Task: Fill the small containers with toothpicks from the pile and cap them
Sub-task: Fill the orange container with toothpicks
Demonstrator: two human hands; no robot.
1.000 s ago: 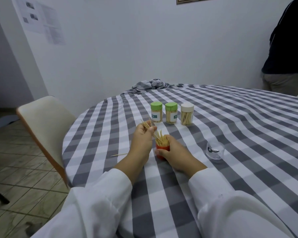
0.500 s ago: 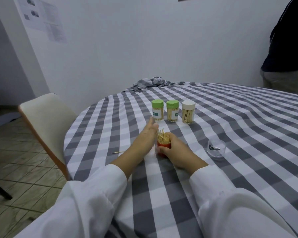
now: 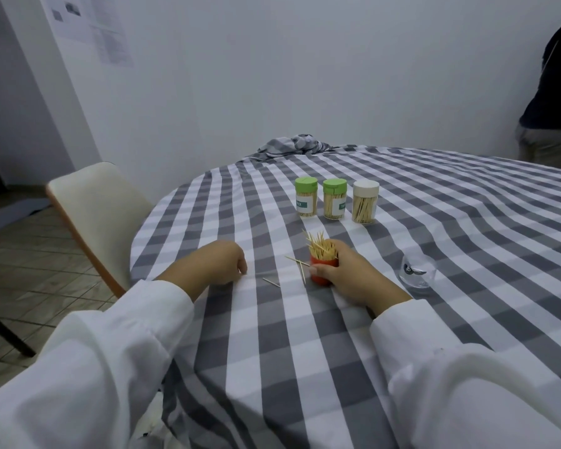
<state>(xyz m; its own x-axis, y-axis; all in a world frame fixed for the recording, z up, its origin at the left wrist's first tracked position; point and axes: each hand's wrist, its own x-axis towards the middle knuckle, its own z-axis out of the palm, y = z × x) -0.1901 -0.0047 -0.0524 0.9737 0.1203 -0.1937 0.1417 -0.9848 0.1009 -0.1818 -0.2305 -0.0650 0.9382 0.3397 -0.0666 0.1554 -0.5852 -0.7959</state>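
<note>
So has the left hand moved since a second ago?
Yes. The left hand has dropped from beside the red container to the tablecloth, farther left of it.

Upright red container [image 3: 322, 273] bristling with toothpicks [image 3: 320, 247]

Left hand [image 3: 219, 264] now leftward, toothpick-free.

Four toothpick containers stand on the table: two green-capped [image 3: 306, 201] [image 3: 335, 203], one white-capped [image 3: 365, 206], and one red [image 3: 323, 273], uncapped and stuffed full. Three loose toothpicks [image 3: 302, 270] lie on the cloth (one is faint, so the count is unsure). There is one clear cap [image 3: 418, 275], one chair [image 3: 98, 212], and two hands [image 3: 221, 264] [image 3: 353, 277].
</note>
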